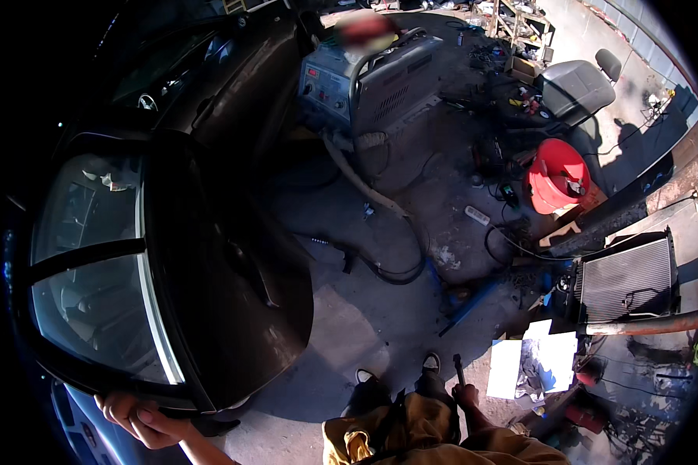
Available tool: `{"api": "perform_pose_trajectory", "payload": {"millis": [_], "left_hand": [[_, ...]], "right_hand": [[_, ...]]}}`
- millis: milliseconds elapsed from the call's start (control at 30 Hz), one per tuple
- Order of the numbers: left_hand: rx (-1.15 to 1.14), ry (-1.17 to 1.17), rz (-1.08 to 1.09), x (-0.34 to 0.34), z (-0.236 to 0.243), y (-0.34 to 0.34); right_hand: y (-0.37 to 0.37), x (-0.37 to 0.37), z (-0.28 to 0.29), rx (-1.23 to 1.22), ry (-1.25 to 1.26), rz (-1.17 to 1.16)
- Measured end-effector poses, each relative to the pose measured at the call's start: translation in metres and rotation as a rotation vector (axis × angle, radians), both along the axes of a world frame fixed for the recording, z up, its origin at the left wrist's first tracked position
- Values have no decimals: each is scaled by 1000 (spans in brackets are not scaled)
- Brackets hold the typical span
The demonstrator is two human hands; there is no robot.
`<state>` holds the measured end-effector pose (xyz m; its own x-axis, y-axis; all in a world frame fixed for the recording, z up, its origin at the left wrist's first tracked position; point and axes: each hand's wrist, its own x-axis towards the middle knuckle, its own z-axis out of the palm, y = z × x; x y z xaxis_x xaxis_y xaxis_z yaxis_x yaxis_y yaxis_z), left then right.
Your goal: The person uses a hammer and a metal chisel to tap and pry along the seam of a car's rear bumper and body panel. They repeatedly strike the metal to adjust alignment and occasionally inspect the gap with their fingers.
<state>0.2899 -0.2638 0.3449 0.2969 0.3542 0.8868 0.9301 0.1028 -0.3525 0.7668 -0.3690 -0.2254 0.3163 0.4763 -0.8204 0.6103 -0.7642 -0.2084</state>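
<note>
Now, left hand [143, 418]: fingers bent over the lower corner of the window frame on the dark car door [233, 333], thumb lying alongside; closed rather than spread.
Right hand [467, 397]: wrapped around a dark rod-like tool [458, 370], whose end sticks out past the fist; the tool's exact kind is too dim to tell.
Tool's place: beside the person's right leg, near a white open box [506, 368] on the floor.
Door's place: at the person's left, its glass [93, 318] catching reflections.
Floor ahead: a torch-like nozzle [345, 260] on a dark cable, well apart from both hands.
Farther off: a grey boxy machine [392, 81] with a thick hose [364, 182].
Right side: a red bucket [544, 192], with a radiator [627, 280] nearer the person.
</note>
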Motion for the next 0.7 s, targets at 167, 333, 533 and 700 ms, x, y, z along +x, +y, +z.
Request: {"api": "perform_pose_trajectory", "payload": {"millis": [167, 333, 533, 700], "left_hand": [[-31, -106, 101, -28, -40, 1], [-103, -251, 229, -52, -78, 29], [-175, -534, 353, -83, -142, 68], [-291, -897, 403, -96, -194, 100]], "right_hand": [[111, 23, -14, 157, -91, 176], [269, -75, -56, 369, 131, 140], [453, -219, -3, 415, 299, 358], [518, -295, 33, 245, 373, 400]]}}
